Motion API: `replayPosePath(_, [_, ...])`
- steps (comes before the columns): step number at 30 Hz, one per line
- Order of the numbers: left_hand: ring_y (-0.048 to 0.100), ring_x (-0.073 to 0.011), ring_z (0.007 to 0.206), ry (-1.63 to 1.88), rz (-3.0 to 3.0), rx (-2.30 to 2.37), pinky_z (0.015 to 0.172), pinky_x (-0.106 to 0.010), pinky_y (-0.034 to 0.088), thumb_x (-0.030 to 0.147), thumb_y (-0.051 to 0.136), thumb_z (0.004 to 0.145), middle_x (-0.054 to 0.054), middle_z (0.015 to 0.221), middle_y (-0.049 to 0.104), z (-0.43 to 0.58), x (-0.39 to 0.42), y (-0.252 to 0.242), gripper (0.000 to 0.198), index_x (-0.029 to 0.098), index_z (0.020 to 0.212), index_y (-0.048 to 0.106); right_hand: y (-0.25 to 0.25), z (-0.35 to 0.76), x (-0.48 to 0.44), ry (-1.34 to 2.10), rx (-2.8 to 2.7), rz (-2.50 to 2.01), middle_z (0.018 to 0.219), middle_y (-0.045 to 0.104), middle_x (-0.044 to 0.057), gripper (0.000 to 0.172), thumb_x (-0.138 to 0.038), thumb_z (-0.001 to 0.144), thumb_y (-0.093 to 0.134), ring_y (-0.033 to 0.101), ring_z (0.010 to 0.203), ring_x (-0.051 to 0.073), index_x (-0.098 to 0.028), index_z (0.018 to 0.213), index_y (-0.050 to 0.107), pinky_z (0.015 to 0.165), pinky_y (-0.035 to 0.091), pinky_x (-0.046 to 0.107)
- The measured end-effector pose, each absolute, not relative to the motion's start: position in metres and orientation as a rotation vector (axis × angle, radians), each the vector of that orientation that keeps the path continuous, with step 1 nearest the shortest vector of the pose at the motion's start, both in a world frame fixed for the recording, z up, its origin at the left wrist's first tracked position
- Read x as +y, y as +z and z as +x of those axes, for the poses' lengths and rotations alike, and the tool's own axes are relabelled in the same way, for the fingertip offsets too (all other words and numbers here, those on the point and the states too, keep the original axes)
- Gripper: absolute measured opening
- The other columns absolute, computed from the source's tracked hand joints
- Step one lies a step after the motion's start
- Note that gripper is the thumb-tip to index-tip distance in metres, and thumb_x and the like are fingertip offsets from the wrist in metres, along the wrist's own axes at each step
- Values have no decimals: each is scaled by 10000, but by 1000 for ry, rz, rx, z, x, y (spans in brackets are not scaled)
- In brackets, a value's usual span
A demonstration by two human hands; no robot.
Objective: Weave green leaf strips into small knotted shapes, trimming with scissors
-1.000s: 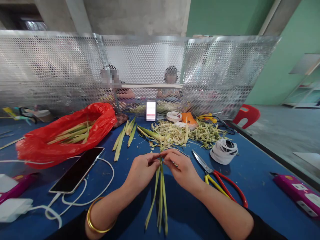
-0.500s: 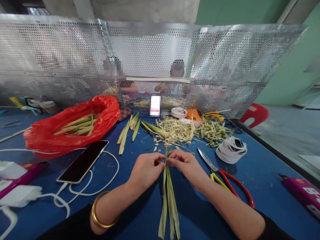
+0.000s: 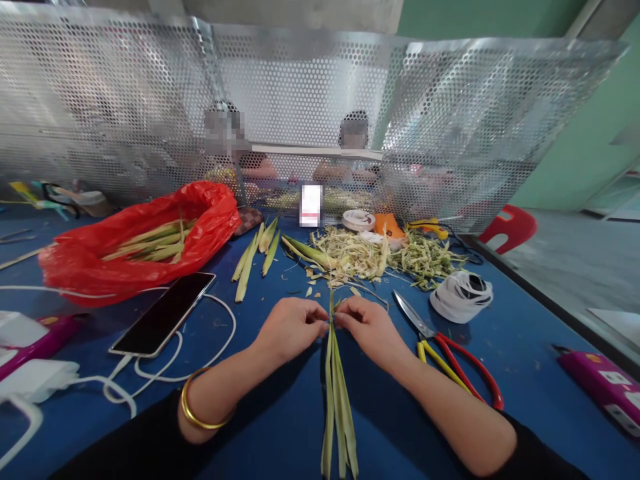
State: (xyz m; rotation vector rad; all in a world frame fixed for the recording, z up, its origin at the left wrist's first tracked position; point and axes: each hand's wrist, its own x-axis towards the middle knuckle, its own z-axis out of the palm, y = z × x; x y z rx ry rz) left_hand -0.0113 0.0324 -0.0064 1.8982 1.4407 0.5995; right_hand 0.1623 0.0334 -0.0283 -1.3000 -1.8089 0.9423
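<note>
Head view shows the strips (image 3: 343, 408) at lower centre, long axis running from the bottom edge up to their gathered top, which left hand (image 3: 294, 325) and right hand (image 3: 369, 331) pinch from either side, neither clearly nearer.

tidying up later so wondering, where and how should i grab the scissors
Probably best by the red handle loop, coming from the person's right. The scissors lie with the blades angled away and the handles toward the person, and the right forearm partly hides the yellow handle, leaving the outer red curve the more open side.
</note>
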Motion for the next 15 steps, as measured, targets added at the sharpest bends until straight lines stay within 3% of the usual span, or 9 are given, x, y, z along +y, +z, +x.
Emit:
replayPosePath(3, [574, -139, 551, 581, 2031, 1479, 540, -231, 373, 243, 513, 724, 13, 571, 649, -11, 32, -7, 199, 199, 711, 706, -26, 165, 31, 398, -2093, -1332, 856, 577, 41, 151, -187, 831, 505, 548, 722, 153, -190, 711, 596, 645, 407, 273])
replayPosePath(6, [544, -136, 536, 571, 2110, 1518, 526, -229, 340, 243, 496, 735, 17, 548, 617, -10, 32, -6, 203, 196, 703, 691, -23, 167, 27, 146, -2268, -1225, 982, 587, 76, 173, -170, 875, 448, 574, 774, 162, -188, 797, 602, 671, 431, 277])
replayPosePath(10, [542, -144, 568, 510, 2197, 1530, 536, -233, 321, 218, 483, 728, 8, 580, 615, -10, 32, -5, 203, 190, 702, 683, -22, 167, 25, 136, -2448, -977, 1131, 585, 109, 180, -147, 908, 392, 594, 882, 179, -180, 908, 569, 759, 455, 296])
replayPosePath(15, [548, -149, 600, 430, 2275, 1511, 535, -238, 302, 232, 497, 748, 9, 617, 629, -14, 38, -8, 184, 206, 727, 677, -25, 166, 29, 410, -2476, -1014, 910, 616, 72, 157, -107, 902, 381, 590, 821, 170, -188, 842, 501, 713, 450, 268])
